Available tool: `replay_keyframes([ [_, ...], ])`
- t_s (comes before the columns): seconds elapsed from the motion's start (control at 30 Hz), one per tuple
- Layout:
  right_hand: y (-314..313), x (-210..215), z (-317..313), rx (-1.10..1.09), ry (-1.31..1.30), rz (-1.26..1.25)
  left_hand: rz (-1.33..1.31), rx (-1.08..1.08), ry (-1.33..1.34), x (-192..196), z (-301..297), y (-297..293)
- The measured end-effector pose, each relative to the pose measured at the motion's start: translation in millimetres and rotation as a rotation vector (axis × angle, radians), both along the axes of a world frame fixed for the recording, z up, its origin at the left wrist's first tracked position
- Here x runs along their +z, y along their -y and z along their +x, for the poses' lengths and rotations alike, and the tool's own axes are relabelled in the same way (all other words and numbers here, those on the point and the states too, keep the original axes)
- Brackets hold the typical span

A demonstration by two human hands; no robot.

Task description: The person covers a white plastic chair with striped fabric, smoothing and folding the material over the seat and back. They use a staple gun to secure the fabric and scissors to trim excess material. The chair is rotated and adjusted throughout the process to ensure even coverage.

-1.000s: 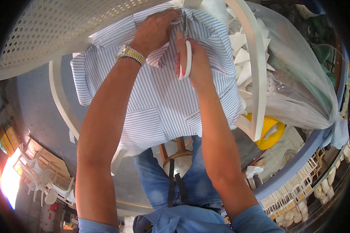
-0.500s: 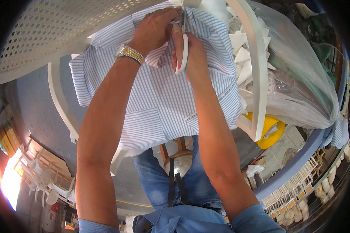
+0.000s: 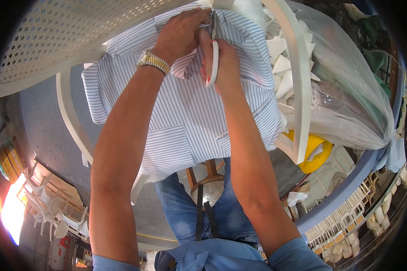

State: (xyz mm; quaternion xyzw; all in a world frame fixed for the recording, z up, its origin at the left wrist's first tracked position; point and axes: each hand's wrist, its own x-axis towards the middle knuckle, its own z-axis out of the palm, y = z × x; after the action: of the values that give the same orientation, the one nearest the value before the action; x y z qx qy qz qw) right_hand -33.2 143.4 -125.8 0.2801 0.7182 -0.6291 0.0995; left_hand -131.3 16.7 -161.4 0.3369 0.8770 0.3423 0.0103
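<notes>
Blue-and-white striped fabric lies over the seat of a white-framed chair, with folds along its far side. My right hand is closed on a pair of scissors with white and red handles. Their blades point away from me, up against the cloth at the seat's far edge. Just left of the blades, my left hand, with a gold watch at its wrist, is closed on a fold of the striped fabric. Its fingertips are partly hidden.
The chair's perforated woven back rises at the far left. Right of the chair are a clear plastic bag, white pointed pieces and a yellow item. White chairs stand at the lower left.
Both hands stay at nearly the same spot on the cloth. The left wrist and forearm have shifted very slightly to the right.
</notes>
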Motion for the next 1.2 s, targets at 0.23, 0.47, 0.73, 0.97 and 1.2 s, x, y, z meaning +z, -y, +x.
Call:
replay_keyframes([
  [0.23, -36.7, 33.3, 36.8, 0.093, 0.146, 0.079, 0.005, 0.170, 0.004, 13.1, 18.1, -20.9],
  [0.47, -67.5, 40.6, 11.7, -0.008, 0.149, -0.068, -0.066, 0.177, -0.179, 5.3, 25.4, -28.6],
  [0.73, -68.7, 11.9, 23.6, 0.133, -0.035, 0.086, 0.146, 0.178, 0.009, 40.3, 35.4, -47.6],
  [0.97, -83.2, -25.0, 26.7, 0.401, 0.090, 0.257, -0.335, 0.010, -0.009, 69.1, 37.3, -107.5],
  [1.2, -61.1, -24.4, 47.0, 0.277, -0.014, 0.171, -0.633, -0.053, 0.205, 68.4, 40.4, -137.3],
])
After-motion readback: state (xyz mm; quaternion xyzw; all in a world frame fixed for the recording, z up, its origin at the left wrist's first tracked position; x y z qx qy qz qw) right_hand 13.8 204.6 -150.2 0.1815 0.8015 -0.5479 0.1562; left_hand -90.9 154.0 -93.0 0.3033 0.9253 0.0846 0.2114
